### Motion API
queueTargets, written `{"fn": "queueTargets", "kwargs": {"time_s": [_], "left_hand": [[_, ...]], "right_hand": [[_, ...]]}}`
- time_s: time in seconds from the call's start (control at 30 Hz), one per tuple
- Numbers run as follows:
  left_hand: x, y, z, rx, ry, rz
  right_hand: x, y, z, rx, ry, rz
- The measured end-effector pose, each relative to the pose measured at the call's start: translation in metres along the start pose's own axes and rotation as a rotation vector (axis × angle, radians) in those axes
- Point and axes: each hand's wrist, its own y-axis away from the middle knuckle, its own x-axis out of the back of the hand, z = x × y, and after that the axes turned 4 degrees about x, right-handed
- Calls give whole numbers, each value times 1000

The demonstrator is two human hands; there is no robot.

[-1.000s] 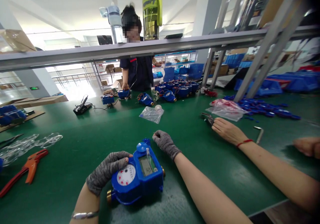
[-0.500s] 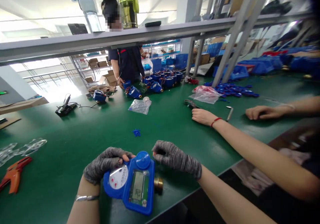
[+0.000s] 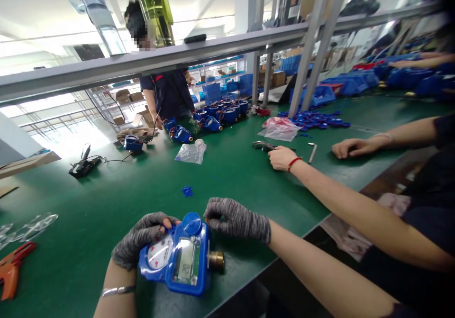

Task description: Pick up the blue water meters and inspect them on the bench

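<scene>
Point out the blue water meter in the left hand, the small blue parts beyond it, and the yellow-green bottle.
Blue water meter point(image 3: 184, 261): head view, its display window.
Small blue parts point(image 3: 187, 191): head view, the cluster's middle.
Yellow-green bottle point(image 3: 153, 12): head view, its body.

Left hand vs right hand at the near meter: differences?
Left hand grips the blue meter; right hand is curled by its upper right corner, contact unclear. A silver bracelet circles the left wrist; the right wrist shows none. Both wear grey gloves.
</scene>
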Motion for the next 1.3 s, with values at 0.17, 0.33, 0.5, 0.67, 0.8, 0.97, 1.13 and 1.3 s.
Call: {"fn": "queueTargets", "kwargs": {"time_s": [0.17,0.33,0.5,0.67,0.8,0.97,1.13,1.3], "left_hand": [[8,-2,-4,14,30,24],[16,-2,-9,11,40,-26],[15,-3,-9,3,35,-55],[12,-4,-8,1,17,-78],[12,-4,-8,-2,31,-78],[12,-3,-9,12,73,-68],[12,-2,-8,8,15,-66],[10,20,1,-70,-287,-76]], "right_hand": [[4,-7,3,55,63,-95],[7,-14,12,104,73,-173],[10,-4,10,192,73,-178],[-3,14,11,-193,-458,-134],[-23,9,15,-549,-1016,-92],[-28,0,12,-656,-1250,-109],[-29,2,19,-602,-1226,-147],[-36,6,22,-558,-1350,-105]]}}
